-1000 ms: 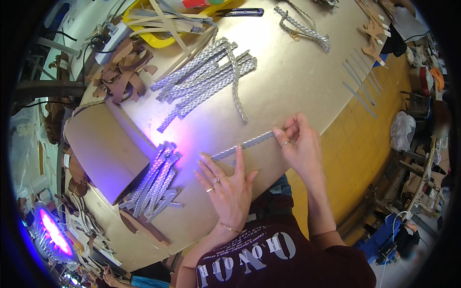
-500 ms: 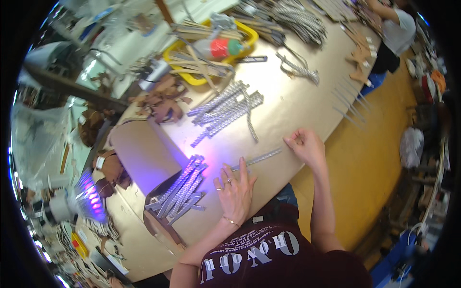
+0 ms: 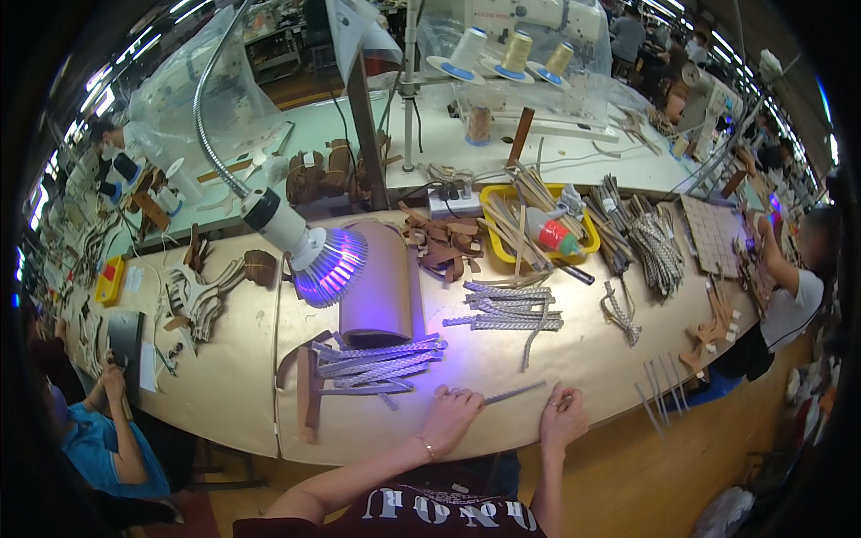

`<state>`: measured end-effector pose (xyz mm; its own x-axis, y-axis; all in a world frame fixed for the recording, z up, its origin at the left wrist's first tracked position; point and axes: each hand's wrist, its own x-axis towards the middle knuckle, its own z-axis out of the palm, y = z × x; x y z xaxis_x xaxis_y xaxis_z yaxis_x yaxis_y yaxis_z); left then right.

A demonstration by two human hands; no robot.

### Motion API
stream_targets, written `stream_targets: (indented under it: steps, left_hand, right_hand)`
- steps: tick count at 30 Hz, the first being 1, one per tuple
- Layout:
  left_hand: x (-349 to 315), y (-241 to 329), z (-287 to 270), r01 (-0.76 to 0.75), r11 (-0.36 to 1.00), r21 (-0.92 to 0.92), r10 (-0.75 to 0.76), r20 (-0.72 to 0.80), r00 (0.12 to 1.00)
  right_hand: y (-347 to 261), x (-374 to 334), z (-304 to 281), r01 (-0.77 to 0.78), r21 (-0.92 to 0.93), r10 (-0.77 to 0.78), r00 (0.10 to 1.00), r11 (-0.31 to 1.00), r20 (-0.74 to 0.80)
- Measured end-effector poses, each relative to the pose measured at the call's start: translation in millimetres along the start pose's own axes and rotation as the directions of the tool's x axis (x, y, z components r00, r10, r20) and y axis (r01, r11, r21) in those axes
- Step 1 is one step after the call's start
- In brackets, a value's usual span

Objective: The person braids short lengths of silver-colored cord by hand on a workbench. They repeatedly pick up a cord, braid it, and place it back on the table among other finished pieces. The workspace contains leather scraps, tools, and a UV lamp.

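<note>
A thin grey braided strap (image 3: 516, 392) lies near the front edge of the table, its left end under my left hand (image 3: 451, 420). The fingers of that hand are bent and drawn together over the strap. My right hand (image 3: 563, 417) is just beyond the strap's other end, with its fingers curled into a pinch; whatever they hold is hidden. To the left, several braided straps (image 3: 386, 363) lie fanned out at the mouth of a curved brown form (image 3: 377, 287). Another pile of braided straps (image 3: 511, 309) rests farther back.
A lamp (image 3: 330, 266) with purple light hangs over the form. Behind are brown leather scraps (image 3: 444, 242) and a yellow basket (image 3: 592, 240) with strips and a bottle. Strap bundles (image 3: 655, 251) lie back right; thin strips (image 3: 662, 390) overhang the right edge. Co-workers sit at both sides.
The view has swung up and shows more of the room. My left hand's fingers, spread flat before, are now bent together over the strap. The right hand stays closed beyond the strap's far end.
</note>
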<state>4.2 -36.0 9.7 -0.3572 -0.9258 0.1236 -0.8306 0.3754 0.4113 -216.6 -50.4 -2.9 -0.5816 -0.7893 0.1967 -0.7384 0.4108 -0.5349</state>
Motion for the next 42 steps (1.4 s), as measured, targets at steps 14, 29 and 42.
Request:
stream_targets:
  steps: [14,29,42]
  left_hand:
    - [-83,-67,-58,0.443,0.891,0.102,-0.318,-0.555,0.769]
    - [-99,-48,-2,-0.103,0.964,-0.243,0.093,-0.052,0.994]
    - [-95,-56,3,-0.163,0.954,-0.253,0.144,-0.091,0.985]
  right_hand:
    - [3,-3,3,0.121,0.093,-0.112,0.989,0.988,-0.098]
    - [-132,16,75,0.647,0.065,-0.639,0.723,0.759,0.262]
    - [-181,3,-9,-0.116,0.991,-0.637,0.760,0.067,0.132]
